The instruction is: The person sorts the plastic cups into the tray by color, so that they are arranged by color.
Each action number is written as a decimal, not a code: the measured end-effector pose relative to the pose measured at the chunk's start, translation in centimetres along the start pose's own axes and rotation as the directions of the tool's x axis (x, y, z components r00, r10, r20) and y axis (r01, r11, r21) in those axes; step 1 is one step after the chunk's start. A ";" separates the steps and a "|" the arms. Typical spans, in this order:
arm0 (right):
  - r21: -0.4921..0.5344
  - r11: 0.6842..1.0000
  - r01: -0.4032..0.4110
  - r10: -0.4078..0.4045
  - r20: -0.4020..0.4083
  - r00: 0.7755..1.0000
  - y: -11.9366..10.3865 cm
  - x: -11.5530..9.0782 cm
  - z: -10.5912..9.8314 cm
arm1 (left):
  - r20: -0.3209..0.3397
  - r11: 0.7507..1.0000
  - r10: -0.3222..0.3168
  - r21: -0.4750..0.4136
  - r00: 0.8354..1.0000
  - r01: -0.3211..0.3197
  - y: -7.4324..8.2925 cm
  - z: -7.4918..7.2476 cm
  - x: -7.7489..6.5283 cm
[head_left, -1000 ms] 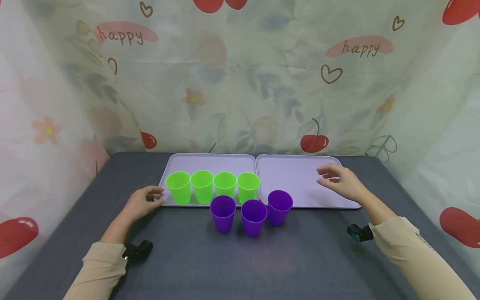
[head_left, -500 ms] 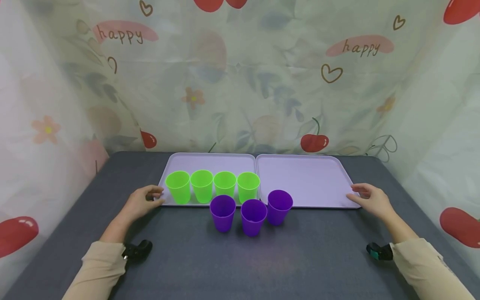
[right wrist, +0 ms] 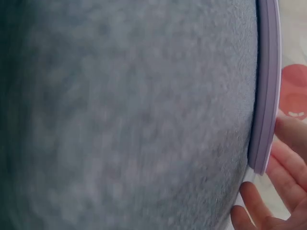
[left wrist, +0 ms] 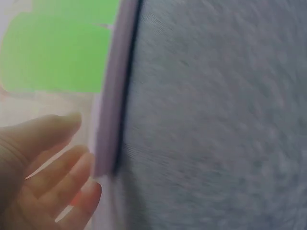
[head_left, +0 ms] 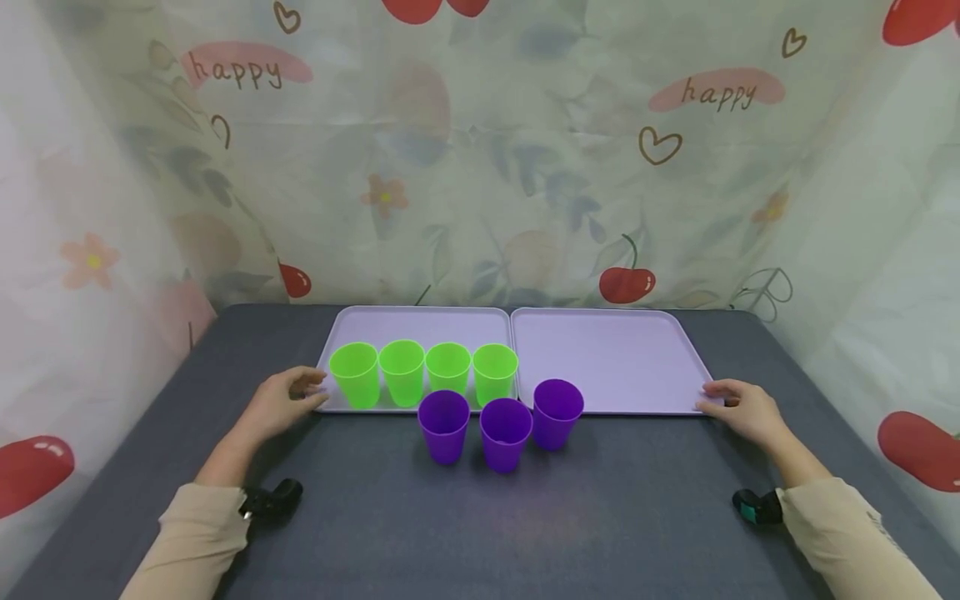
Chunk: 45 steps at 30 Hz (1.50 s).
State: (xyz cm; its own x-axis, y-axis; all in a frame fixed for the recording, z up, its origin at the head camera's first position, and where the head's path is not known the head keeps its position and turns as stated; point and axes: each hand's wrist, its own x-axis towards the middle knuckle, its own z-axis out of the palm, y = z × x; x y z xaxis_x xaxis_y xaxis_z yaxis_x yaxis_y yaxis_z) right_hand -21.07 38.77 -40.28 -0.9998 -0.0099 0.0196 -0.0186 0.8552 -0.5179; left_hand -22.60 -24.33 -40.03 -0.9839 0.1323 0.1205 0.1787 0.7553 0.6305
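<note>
At the left end of the left lilac tray [head_left: 427, 323], my left hand [head_left: 276, 404] touches the rim near its front corner, fingers loosely bent and nothing lifted. My right hand [head_left: 744, 412] is in the same way at the front right corner of the right lilac tray [head_left: 611, 358], thumb and fingertips at the rim. Several upright green cups [head_left: 356, 379] form a row on the left tray; one green cup [left wrist: 57, 57] shows beside my thumb in the left wrist view. Three upright purple cups [head_left: 506, 446] are clustered on the table before the trays.
The trays lie side by side, their short edges meeting near the middle of the dark grey table [head_left: 465, 533]. A printed curtain [head_left: 480, 183] with cherries, flowers and hearts encloses the back and sides.
My right hand has come from above the right tray out to its right rim, then slid slightly toward the front corner. My left hand stays at the left rim; the cups stand as before.
</note>
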 end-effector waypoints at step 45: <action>-0.032 0.999 -0.027 0.029 0.055 0.998 -0.5 0.5 -0.3 | 0.069 0.953 0.284 -0.129 0.956 -0.274 13.2 7.1 -2.9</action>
State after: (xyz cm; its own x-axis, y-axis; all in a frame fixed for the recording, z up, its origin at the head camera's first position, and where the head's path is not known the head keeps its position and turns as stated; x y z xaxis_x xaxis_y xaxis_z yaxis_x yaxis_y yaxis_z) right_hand -21.56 38.48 -39.76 -0.9990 -0.0136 -0.0428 0.0092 0.8715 -0.4904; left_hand -17.48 -10.21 -37.46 -0.8908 0.3850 0.2414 0.4405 0.6012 0.6667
